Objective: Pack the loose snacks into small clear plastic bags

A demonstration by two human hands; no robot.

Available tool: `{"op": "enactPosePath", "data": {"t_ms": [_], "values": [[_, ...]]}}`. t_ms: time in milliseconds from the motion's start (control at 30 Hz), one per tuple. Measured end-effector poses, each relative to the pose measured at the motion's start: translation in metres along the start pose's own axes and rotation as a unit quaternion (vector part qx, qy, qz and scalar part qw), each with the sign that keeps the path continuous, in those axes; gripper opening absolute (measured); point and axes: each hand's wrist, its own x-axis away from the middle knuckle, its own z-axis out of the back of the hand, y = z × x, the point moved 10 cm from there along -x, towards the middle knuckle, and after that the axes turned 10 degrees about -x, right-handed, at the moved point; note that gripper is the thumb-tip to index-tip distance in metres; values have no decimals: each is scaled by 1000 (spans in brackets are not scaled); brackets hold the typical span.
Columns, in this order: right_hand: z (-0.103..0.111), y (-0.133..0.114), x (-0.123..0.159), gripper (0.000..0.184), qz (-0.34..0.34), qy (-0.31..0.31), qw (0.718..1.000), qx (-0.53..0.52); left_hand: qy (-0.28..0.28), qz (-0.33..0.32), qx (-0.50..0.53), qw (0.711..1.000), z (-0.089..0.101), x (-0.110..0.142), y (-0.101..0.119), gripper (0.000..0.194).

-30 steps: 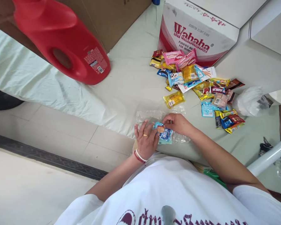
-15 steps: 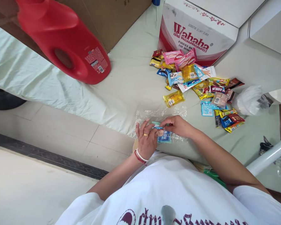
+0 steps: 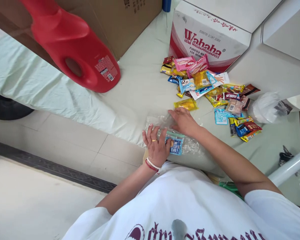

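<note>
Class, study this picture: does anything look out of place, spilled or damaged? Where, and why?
Nothing looks spilled. The odd spot is a grey blotch on the white shirt, unlike its maroon print; stain or design, I cannot tell. Clear plastic beside the blue packet is wrinkled.

Past the clear plastic [image 3: 193, 145], red jug [image 3: 92, 50] and snacks [image 3: 202, 80] flank free cloth [image 3: 142, 83].

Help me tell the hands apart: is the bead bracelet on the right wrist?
No, the bead bracelet circles the wrist of the left hand.
</note>
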Motion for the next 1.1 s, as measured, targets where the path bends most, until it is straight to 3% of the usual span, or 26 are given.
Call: {"op": "enactPosePath", "data": {"t_ms": [100,233,300,367,433,500,567,633,733,800,867,933,1000,1100], "values": [[-1,-9,2,18,7,-46,999,-3,-27,16,-4,1000,-6,-3,-2,57],[-7,-33,37,21,20,-76,997,0,-53,49,2,997,-15,0,-8,79],[-27,-46,62,23,35,-99,994,16,-51,72,0,996,-18,2,-15,87],[-52,-54,86,36,51,-103,993,23,-53,91,-10,994,-19,2,-24,91],[-71,-56,103,57,63,-83,994,15,-82,87,-16,993,-22,0,-33,88],[-84,-56,114,69,83,-65,994,-4,-143,40,-5,989,-27,-4,-39,85],[-90,-58,118,73,109,-59,992,-24,-222,-21,20,975,-30,-8,-44,83],[-90,-58,118,70,117,-54,991,-34,-304,-53,48,950,-29,-9,-55,67],[-89,-56,114,60,109,-54,992,-36,-388,-3,84,918,-19,-13,-77,21],[-90,-57,110,56,113,-52,991,-45,-392,64,127,909,-10,-15,-82,21],[-91,-56,106,52,113,-46,991,-58,-365,113,190,904,-5,-14,-70,25],[-92,-53,103,45,104,-36,991,-71,-334,111,241,904,-7,-9,-41,24],[-88,-47,102,38,98,-16,990,-97,-299,51,237,923,-12,-5,-4,26],[-72,-39,112,29,125,3,975,-181,-241,-38,133,961,-19,1,32,34]]}}
